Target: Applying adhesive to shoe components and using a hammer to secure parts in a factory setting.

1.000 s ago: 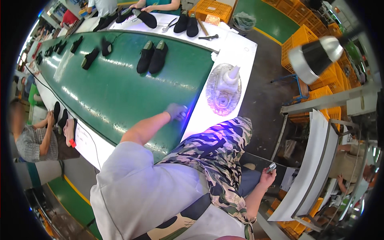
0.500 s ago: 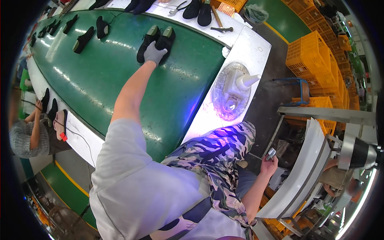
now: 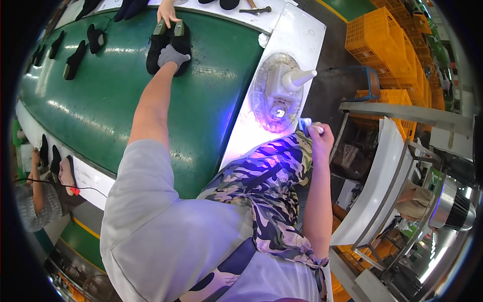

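Note:
On the green belt stands a pair of black shoes (image 3: 154, 49) with greenish lasts showing at their heel openings. My left hand (image 3: 172, 56), in a grey glove, grips the pair across the toes, its thumb over the right shoe. Another person's bare hand (image 3: 167, 12) reaches in from the far side and touches the lasts. Off the belt's right side, my right hand (image 3: 322, 136) is raised above my knee. It is closed round a small white and bluish object (image 3: 305, 124) whose kind I cannot make out.
A white squeeze bottle (image 3: 287, 80) lies in a clear oval dish (image 3: 259, 103) on the white ledge right of the belt. A hammer (image 3: 255, 10) rests at the far edge. More black shoes (image 3: 75, 60) stand to the left. Orange crates (image 3: 370, 38) are stacked at right.
The view has shifted, and the shoes remain under my left hand. The other person's hand has come onto the lasts. My right hand has risen toward the ledge with its small object.

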Available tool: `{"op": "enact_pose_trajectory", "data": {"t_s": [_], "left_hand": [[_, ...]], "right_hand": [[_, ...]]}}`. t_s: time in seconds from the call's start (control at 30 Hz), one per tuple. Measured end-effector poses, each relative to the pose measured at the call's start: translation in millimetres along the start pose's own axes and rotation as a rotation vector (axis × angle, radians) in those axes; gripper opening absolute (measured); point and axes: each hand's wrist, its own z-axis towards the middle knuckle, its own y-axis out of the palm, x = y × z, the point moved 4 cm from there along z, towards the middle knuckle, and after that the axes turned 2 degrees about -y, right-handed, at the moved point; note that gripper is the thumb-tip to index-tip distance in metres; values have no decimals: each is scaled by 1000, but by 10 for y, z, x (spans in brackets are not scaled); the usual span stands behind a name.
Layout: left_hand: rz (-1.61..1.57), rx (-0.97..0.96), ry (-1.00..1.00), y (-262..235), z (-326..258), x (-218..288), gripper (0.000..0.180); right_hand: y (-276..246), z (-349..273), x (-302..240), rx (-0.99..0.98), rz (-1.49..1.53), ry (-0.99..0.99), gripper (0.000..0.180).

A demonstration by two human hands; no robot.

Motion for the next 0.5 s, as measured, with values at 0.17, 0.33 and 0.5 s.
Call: {"op": "enact_pose_trajectory", "data": {"t_s": [0.17, 0.33, 0.5], "left_hand": [[-18, 6, -10, 202, -73, 83, 91], [-169, 109, -33, 45, 105, 99, 82], [-74, 541, 290, -392, 28, 264, 82]], "right_hand": [[366, 106, 144, -61, 25, 7, 15], [481, 58, 176, -132, -33, -21, 16], [262, -64, 89, -60, -9, 42, 15]]}}
